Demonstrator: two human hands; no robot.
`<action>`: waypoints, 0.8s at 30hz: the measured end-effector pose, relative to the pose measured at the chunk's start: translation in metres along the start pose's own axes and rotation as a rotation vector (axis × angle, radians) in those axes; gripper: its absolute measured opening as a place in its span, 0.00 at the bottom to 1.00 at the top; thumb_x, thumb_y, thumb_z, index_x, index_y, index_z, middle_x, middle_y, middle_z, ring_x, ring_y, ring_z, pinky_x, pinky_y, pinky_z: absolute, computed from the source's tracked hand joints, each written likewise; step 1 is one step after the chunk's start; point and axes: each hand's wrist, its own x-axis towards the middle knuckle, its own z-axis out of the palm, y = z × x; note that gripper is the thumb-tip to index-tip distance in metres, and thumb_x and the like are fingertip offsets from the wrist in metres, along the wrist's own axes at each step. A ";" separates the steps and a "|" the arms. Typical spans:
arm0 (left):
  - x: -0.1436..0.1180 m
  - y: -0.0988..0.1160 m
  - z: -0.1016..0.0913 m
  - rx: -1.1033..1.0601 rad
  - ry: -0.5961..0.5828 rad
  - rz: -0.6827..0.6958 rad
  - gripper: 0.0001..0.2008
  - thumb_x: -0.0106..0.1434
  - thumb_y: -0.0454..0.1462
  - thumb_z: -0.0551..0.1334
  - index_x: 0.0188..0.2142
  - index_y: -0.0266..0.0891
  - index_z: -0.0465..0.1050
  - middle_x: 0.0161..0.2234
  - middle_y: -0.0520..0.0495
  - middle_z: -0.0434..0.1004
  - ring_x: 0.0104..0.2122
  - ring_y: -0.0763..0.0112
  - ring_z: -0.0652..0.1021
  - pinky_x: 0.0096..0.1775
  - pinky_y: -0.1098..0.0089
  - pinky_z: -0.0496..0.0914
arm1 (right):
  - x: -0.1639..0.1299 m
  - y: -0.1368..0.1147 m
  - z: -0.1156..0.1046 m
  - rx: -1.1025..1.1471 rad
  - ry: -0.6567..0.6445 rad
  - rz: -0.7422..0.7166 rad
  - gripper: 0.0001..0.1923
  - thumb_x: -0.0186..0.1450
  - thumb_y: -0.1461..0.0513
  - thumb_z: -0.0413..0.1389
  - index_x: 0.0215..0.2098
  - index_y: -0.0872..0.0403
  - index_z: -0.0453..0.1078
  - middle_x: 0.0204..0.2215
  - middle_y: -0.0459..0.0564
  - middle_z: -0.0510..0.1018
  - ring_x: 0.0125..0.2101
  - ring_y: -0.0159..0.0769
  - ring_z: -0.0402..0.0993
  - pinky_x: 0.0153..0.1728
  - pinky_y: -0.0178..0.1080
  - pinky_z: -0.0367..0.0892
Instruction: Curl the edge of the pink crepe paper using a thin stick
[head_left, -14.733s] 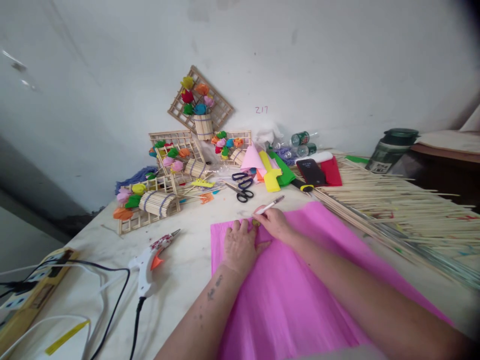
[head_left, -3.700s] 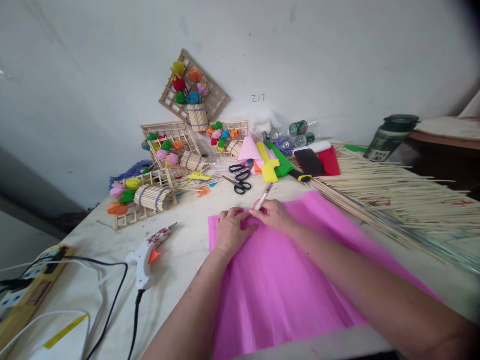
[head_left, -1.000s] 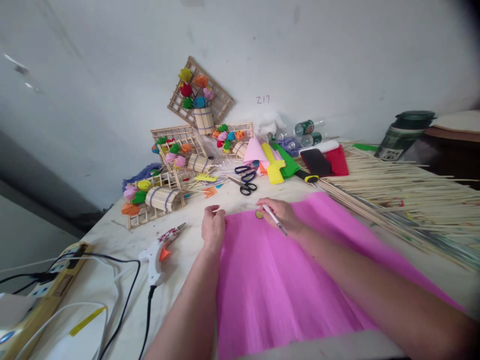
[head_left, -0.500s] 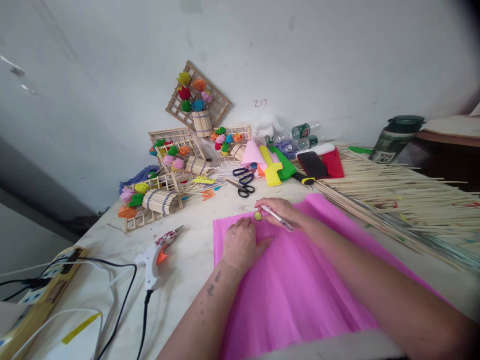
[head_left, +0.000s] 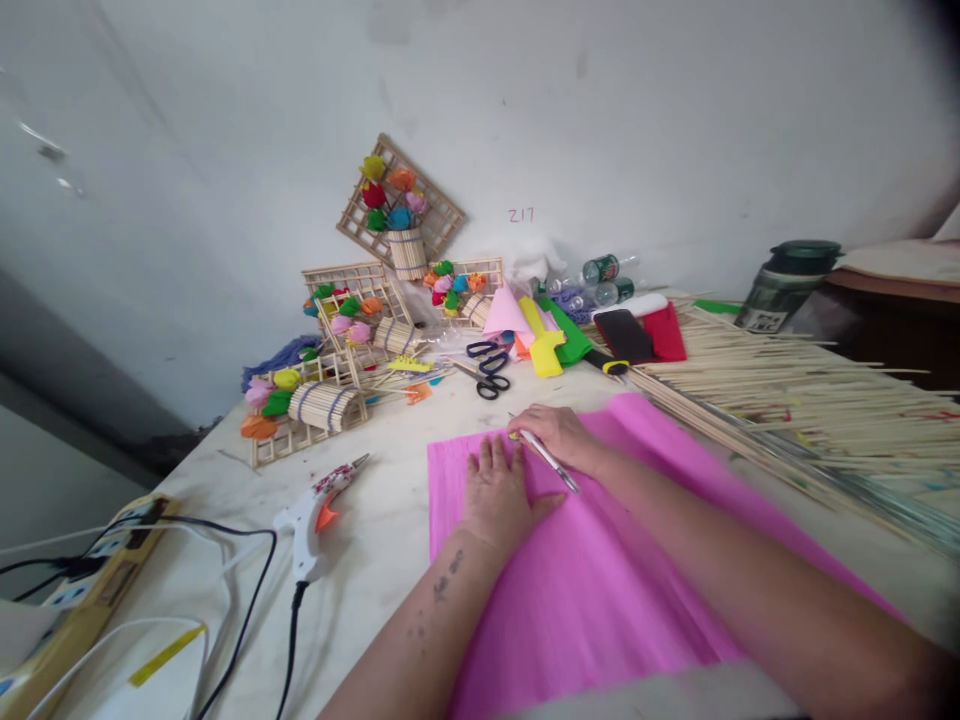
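A large pink crepe paper sheet [head_left: 600,560] lies flat on the white table [head_left: 375,560] in front of me. My left hand [head_left: 499,495] presses palm down on the sheet near its far edge, fingers spread. Just beyond it, my right hand [head_left: 555,435] holds a thin white pen [head_left: 551,462] that slants back toward me. The fingertips of that hand rest at a small yellow-green round piece [head_left: 514,436] on the paper's far edge.
A glue gun [head_left: 315,510] with a black cord lies left of the sheet, near a power strip [head_left: 82,590]. Black scissors [head_left: 487,372], folded coloured papers [head_left: 544,340], a dark phone [head_left: 626,335] and stick-and-paper-flower crafts [head_left: 315,400] crowd the far side. Long bamboo skewers [head_left: 787,400] cover the right.
My left hand came from the sheet's left corner onto the paper and now lies flat with fingers spread. My right hand stayed at the far edge holding the pen.
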 end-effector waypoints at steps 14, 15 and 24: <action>0.010 0.003 0.007 0.017 0.003 -0.007 0.36 0.55 0.60 0.42 0.59 0.45 0.49 0.59 0.35 0.48 0.58 0.43 0.50 0.51 0.44 0.49 | 0.004 0.024 0.008 0.017 0.250 0.227 0.12 0.56 0.67 0.48 0.36 0.54 0.71 0.33 0.49 0.76 0.35 0.33 0.71 0.37 0.34 0.65; 0.012 0.003 0.007 0.017 0.004 -0.010 0.36 0.56 0.59 0.42 0.59 0.46 0.49 0.59 0.35 0.48 0.58 0.44 0.50 0.51 0.43 0.49 | 0.006 0.028 0.009 -0.005 0.252 0.214 0.13 0.56 0.67 0.48 0.36 0.54 0.71 0.33 0.49 0.76 0.36 0.33 0.71 0.37 0.34 0.65; 0.042 0.001 0.005 0.013 0.003 -0.005 0.37 0.55 0.61 0.41 0.59 0.47 0.49 0.60 0.36 0.47 0.58 0.43 0.49 0.52 0.45 0.48 | 0.019 0.065 0.012 -0.093 0.277 0.220 0.13 0.57 0.65 0.48 0.37 0.53 0.71 0.34 0.50 0.76 0.37 0.35 0.71 0.38 0.36 0.65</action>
